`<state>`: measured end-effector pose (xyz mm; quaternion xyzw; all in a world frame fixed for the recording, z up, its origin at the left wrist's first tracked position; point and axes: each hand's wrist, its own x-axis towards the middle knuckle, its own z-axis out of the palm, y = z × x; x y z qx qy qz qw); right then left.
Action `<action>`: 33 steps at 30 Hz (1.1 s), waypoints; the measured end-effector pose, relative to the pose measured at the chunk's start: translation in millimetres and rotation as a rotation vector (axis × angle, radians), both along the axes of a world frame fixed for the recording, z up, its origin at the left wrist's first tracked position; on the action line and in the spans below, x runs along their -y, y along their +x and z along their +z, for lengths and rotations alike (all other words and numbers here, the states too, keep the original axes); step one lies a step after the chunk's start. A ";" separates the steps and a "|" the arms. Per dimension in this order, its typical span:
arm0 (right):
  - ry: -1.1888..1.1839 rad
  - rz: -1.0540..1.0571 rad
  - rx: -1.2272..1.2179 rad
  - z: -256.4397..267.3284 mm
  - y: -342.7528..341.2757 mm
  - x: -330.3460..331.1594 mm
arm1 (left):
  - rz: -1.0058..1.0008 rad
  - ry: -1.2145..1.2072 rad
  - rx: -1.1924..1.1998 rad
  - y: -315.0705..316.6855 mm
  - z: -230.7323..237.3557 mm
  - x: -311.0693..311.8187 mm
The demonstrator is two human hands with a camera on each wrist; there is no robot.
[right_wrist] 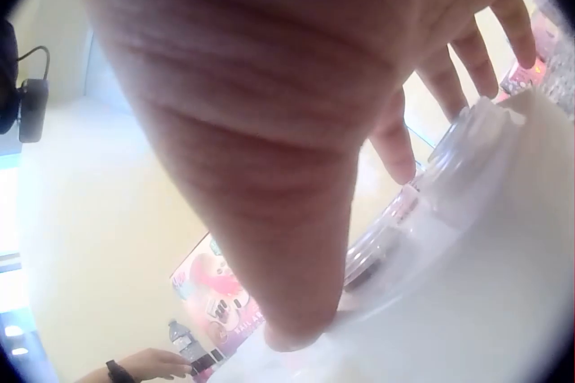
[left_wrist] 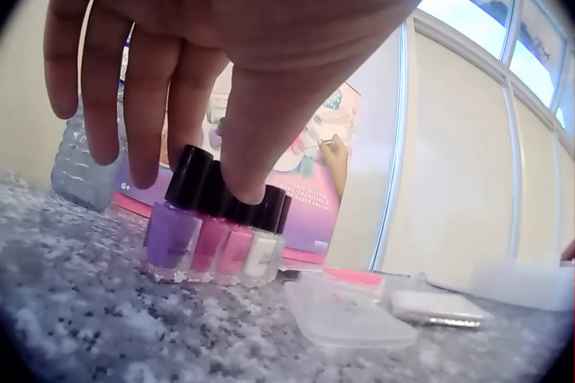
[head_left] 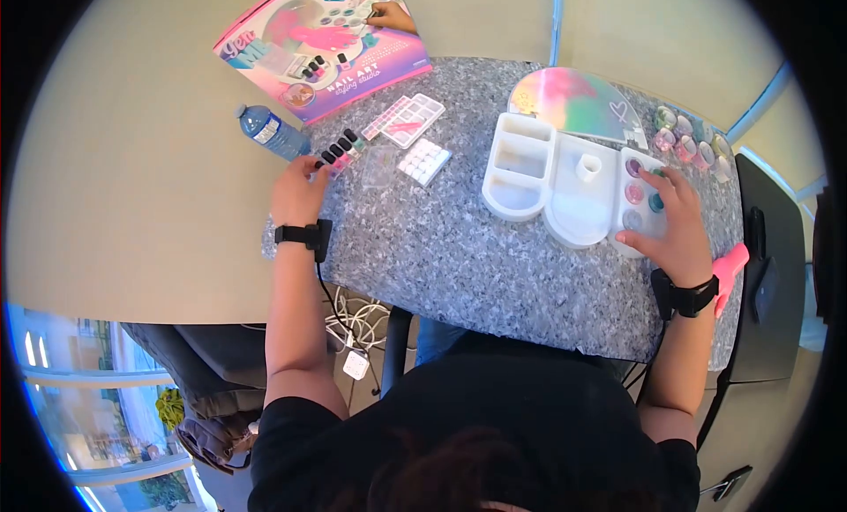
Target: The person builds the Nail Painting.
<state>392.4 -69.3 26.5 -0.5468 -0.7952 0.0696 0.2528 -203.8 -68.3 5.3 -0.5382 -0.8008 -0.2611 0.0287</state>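
My left hand (head_left: 298, 193) is at the near end of a row of nail polish bottles (left_wrist: 220, 237) with black caps. In the left wrist view its thumb and index finger pinch about the caps, near the purple bottle (left_wrist: 172, 232); the other fingers hang straight. The bottles stand upright on the table. My right hand (head_left: 681, 225) spreads over the right section of a white tray (head_left: 578, 216), which holds several round glitter pots (head_left: 633, 194). Its thumb (right_wrist: 301, 325) rests at the tray's edge and its straight fingers reach across the pots, partly hiding them.
A nail art box (head_left: 322, 49) and a water bottle (head_left: 272, 133) stand behind the polishes. Clear cases (head_left: 413, 121) and a white nail set (head_left: 424, 162) lie mid-table. A rainbow panel (head_left: 578, 102) adjoins the tray. More pots (head_left: 684, 149) and a pink hand-shaped piece (head_left: 730, 269) lie right.
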 end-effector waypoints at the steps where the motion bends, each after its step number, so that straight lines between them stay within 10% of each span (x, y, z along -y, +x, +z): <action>1: 0.029 0.005 0.027 1.3 -0.5 2.7 | 0.035 -0.051 -0.008 0.8 0.2 -1.6; 5: 0.001 -0.044 0.042 5.3 -5.8 8.6 | 0.029 -0.001 -0.102 30.3 26.1 22.1; 14: -0.056 -0.055 0.011 2.3 -4.3 12.7 | -0.756 0.057 0.042 221.3 68.9 32.4; 33: -0.016 -0.039 -0.019 -3.1 -4.3 13.8 | -0.456 0.161 -0.231 226.0 56.0 25.7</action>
